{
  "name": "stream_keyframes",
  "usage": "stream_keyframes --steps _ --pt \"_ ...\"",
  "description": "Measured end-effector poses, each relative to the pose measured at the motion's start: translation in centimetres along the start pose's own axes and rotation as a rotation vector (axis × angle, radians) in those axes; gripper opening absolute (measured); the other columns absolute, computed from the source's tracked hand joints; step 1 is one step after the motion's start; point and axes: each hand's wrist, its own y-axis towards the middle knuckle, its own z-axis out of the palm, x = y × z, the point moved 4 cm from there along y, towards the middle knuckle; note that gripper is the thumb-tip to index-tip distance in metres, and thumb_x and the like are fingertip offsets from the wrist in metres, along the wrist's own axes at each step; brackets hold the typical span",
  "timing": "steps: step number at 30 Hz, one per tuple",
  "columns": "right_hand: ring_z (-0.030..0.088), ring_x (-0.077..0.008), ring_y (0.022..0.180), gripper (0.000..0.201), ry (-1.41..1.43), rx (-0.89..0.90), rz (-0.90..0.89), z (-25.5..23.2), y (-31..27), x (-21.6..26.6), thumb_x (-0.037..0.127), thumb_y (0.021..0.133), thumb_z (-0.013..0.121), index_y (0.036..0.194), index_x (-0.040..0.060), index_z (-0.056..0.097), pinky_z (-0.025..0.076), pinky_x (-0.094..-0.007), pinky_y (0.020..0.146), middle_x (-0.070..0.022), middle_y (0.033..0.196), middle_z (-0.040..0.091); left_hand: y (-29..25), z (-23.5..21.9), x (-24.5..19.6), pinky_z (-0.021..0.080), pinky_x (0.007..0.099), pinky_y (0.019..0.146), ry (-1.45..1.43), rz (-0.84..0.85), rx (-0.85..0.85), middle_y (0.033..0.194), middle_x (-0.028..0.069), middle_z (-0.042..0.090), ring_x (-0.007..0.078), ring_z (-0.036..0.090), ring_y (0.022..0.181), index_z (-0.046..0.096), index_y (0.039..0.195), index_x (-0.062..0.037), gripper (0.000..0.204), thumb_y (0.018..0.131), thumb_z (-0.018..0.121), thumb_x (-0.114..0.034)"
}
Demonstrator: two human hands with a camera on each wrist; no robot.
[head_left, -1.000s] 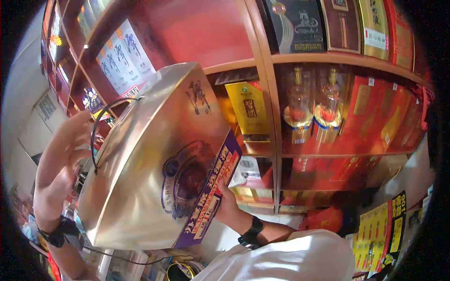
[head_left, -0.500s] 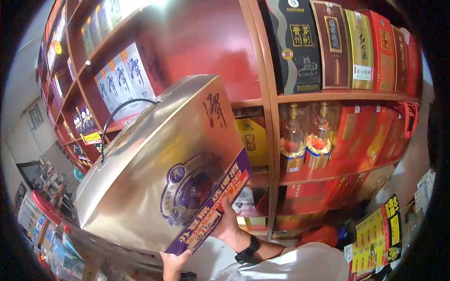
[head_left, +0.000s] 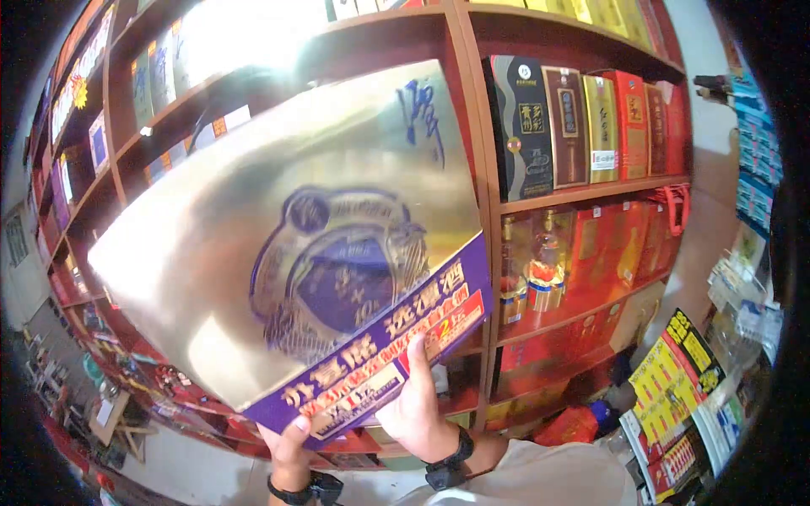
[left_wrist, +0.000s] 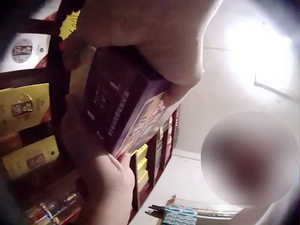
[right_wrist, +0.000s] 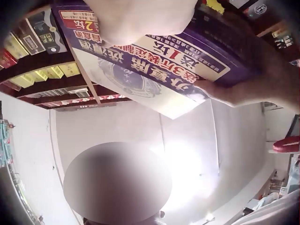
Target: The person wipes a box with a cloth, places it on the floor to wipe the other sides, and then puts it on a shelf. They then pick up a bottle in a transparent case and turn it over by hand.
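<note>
A large gold liquor gift box (head_left: 337, 211) with a dark emblem and a purple printed band along its lower edge is tilted in front of me, its broad face turned up at the head camera. My left hand (head_left: 288, 440) grips its lower left corner, thumb on the purple band. Farther along the same edge, my right hand (head_left: 413, 409) holds the box with the thumb up over the print and the fingers underneath. From the left wrist, the box's dark purple underside (left_wrist: 112, 93) shows between both hands. The right wrist view shows the printed band (right_wrist: 145, 65) close up.
Wooden shelves (head_left: 467, 126) behind the box carry boxed liquor (head_left: 569, 126) and bottles in clear packs (head_left: 548, 261). A yellow and black price poster (head_left: 675, 379) stands at the lower right. Pale floor (head_left: 211, 468) shows below, with a small wooden table (head_left: 114, 417) at the lower left.
The left hand has come from the black carrying cord at the box's top to its lower corner. The box has turned its face more toward the head camera, hiding the cord. The right hand keeps its hold.
</note>
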Motion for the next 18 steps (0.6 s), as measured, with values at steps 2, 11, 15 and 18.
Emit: stream_keyframes --steps 2,11,15,18 --pt "0.058 -0.0303 0.128 0.063 -0.044 0.010 -0.075 2.4 0.3 -0.3 0.053 0.103 0.056 0.147 0.0099 0.044 0.044 -0.0525 0.112 -0.0117 0.140 0.058 1.7 1.5 -2.7 0.047 0.0458 0.109 -0.002 -0.030 -0.021 0.135 0.0202 0.054 0.0314 0.058 0.125 0.032 0.147 0.0051 0.088 0.075 0.077 -0.018" --pt "0.060 -0.0263 0.124 0.066 -0.153 0.198 -0.277 8.3 5.9 -0.1 0.059 0.102 0.053 0.146 0.0105 0.048 0.048 -0.0467 0.108 -0.0086 0.139 0.061 12.7 3.4 -5.1 0.045 0.0375 0.108 -0.025 0.058 0.244 0.128 0.0137 0.059 0.0238 0.059 0.120 0.041 0.143 -0.0005 0.073 0.079 0.073 -0.015" --pt "0.062 -0.0252 0.122 0.065 -0.096 0.185 -0.243 7.6 9.4 0.3 0.059 0.102 0.053 0.145 0.0105 0.049 0.049 -0.0450 0.107 -0.0079 0.137 0.062 15.0 4.0 -4.4 0.048 0.0357 0.104 -0.070 0.027 0.271 0.127 0.0131 0.059 0.0223 0.061 0.116 0.041 0.144 -0.0012 0.069 0.083 0.071 -0.011" --pt "0.063 -0.0246 0.120 0.063 -0.117 0.194 -0.263 7.8 10.1 0.6 0.058 0.102 0.054 0.143 0.0105 0.050 0.050 -0.0439 0.105 -0.0080 0.134 0.063 16.2 4.2 -3.7 0.052 0.0363 0.100 -0.101 -0.014 0.282 0.128 0.0139 0.059 0.0232 0.063 0.115 0.040 0.145 -0.0012 0.067 0.085 0.069 -0.011"
